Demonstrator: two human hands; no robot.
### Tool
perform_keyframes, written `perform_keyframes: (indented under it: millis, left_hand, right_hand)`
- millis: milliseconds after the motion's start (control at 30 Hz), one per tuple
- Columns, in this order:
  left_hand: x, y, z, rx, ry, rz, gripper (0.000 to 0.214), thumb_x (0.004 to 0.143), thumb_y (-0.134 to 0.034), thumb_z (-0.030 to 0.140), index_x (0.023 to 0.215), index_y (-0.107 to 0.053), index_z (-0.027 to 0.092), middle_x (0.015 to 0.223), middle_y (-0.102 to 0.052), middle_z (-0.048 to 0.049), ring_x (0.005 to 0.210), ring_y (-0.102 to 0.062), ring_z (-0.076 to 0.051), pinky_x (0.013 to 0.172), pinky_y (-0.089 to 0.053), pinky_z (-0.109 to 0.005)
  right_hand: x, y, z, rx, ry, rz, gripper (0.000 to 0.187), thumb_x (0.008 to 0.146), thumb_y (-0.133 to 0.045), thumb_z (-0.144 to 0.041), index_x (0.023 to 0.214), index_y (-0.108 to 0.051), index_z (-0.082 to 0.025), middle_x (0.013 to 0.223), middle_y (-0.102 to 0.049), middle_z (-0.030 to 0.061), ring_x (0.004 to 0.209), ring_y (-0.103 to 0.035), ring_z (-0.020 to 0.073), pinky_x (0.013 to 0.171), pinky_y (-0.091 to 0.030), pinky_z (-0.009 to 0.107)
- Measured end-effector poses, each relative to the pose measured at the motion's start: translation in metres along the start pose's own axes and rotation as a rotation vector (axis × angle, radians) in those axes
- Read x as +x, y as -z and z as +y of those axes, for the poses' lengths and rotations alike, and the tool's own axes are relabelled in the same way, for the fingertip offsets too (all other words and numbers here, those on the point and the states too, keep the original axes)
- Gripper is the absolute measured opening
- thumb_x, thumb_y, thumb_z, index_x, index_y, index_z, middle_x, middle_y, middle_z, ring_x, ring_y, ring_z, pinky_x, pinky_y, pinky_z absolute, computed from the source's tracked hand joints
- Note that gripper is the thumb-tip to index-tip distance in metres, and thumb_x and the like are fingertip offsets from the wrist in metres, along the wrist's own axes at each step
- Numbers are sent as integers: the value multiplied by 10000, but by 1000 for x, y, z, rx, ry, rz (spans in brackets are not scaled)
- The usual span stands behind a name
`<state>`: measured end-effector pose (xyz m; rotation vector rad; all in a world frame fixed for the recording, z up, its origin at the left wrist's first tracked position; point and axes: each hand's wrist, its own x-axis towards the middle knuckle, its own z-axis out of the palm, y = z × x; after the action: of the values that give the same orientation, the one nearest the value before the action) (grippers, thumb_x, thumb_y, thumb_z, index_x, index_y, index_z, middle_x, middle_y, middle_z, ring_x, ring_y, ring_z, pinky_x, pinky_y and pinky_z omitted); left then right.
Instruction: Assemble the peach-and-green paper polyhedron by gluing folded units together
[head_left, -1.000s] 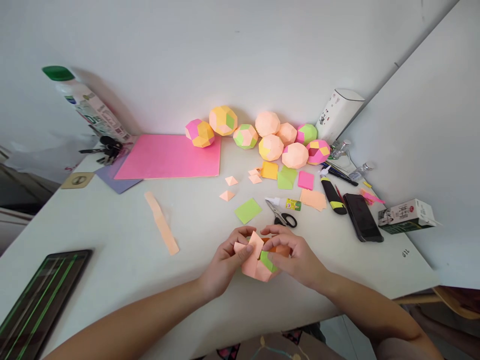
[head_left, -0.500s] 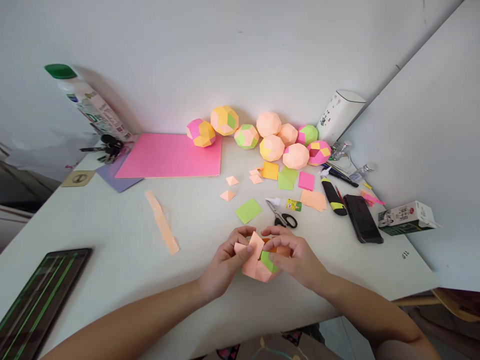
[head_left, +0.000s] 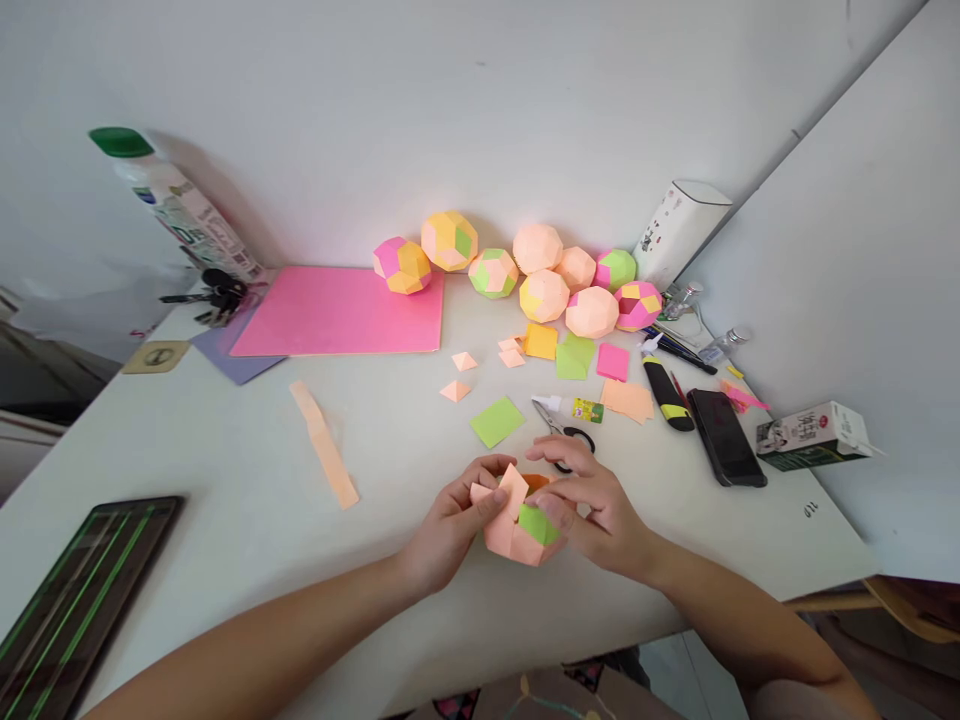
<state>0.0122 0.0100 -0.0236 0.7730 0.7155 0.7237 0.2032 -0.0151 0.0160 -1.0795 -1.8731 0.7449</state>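
Note:
Near the front edge of the desk, my left hand [head_left: 459, 520] is closed on a partly built paper ball [head_left: 514, 540], its thumb pressing the peach side. The ball is peach with a green panel, and an orange inside shows through its open top. A peach flap stands up at the rim. My right hand [head_left: 606, 512] is at the ball's right side with fingers spread, the thumb by the green panel; whether it touches is hard to tell. Scissors [head_left: 562, 440] lie just beyond, partly behind my right fingers. A glue bottle [head_left: 585, 408] lies behind them.
Finished paper balls [head_left: 544, 296] stand along the wall. Folded peach pieces [head_left: 455, 391], sticky notes [head_left: 541, 341] and a green sheet [head_left: 497, 422] lie ahead. A pink board [head_left: 345, 312] and peach strip [head_left: 328, 450] are left. A phone [head_left: 726, 437] and drink carton [head_left: 810, 436] are right.
My right hand has loosened and shifted slightly right, its fingers spreading over the scissors' handles and showing more of the green panel. My left hand and the ball have barely moved.

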Motion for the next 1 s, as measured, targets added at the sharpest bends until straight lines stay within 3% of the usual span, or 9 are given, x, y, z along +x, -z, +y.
perform_keyframes:
  millis: [133, 300, 467, 567, 667, 800, 900, 1000]
  left_hand:
    - [0, -1, 2, -23, 27, -21, 253, 793, -682, 359, 670, -588, 159, 1251, -452, -48, 1067, -493, -235, 840, -430, -299]
    - [0, -1, 3, -20, 57, -40, 231, 783, -693, 364, 698, -613, 165, 1236, -453, -42, 1003, -508, -208, 784, -430, -270]
    - [1, 1, 5, -82, 83, -100, 248, 783, -694, 352, 653, -600, 163, 1187, -497, -46, 1033, -509, -218, 786, -428, -266]
    - [2, 2, 6, -81, 100, -124, 243, 778, -697, 362, 665, -610, 165, 1185, -499, -46, 1032, -513, -223, 785, -425, -267]
    - [4, 3, 7, -67, 116, -138, 236, 778, -694, 368, 686, -613, 166, 1152, -515, -50, 972, -524, -206, 754, -421, -261]
    - [5, 6, 9, -56, 114, -146, 237, 784, -683, 372, 699, -591, 171, 1019, -540, -51, 891, -523, -190, 723, -416, -263]
    - [7, 10, 10, -58, 95, -156, 249, 795, -672, 356, 675, -554, 172, 937, -527, -41, 874, -511, -181, 709, -408, -253]
    - [10, 12, 8, -58, 99, -187, 256, 801, -664, 343, 666, -532, 169, 923, -517, -42, 865, -508, -181, 693, -402, -251]
  right_hand:
    - [5, 6, 6, -102, 93, 93, 160, 848, -566, -139, 725, -662, -173, 1082, -609, 125, 1097, -544, 264, 924, -466, 437]
    - [10, 18, 33, -329, -21, 230, 117, 867, -533, -159, 794, -623, -176, 954, -638, 106, 891, -608, 223, 770, -520, 378]
    - [9, 19, 63, -800, -118, -80, 235, 835, -479, -74, 997, -645, -106, 940, -648, 150, 899, -567, 281, 747, -507, 403]
    - [7, 17, 66, -904, -117, -149, 343, 782, -445, 11, 1035, -648, -100, 976, -633, 152, 908, -538, 271, 750, -490, 370]
    - [6, 16, 62, -969, -163, -201, 391, 739, -449, 45, 1022, -666, -115, 965, -613, 143, 853, -517, 252, 714, -468, 343]
    - [5, 20, 54, -999, -202, -307, 287, 776, -490, -46, 977, -683, -112, 899, -599, 140, 800, -501, 257, 674, -453, 362]
    - [4, 23, 50, -941, -158, -385, 357, 757, -510, -60, 1084, -647, -100, 936, -591, 147, 819, -509, 260, 687, -462, 377]
    - [5, 21, 54, -862, -100, -353, 384, 769, -485, -42, 1122, -625, -102, 984, -596, 158, 876, -527, 261, 728, -481, 380]
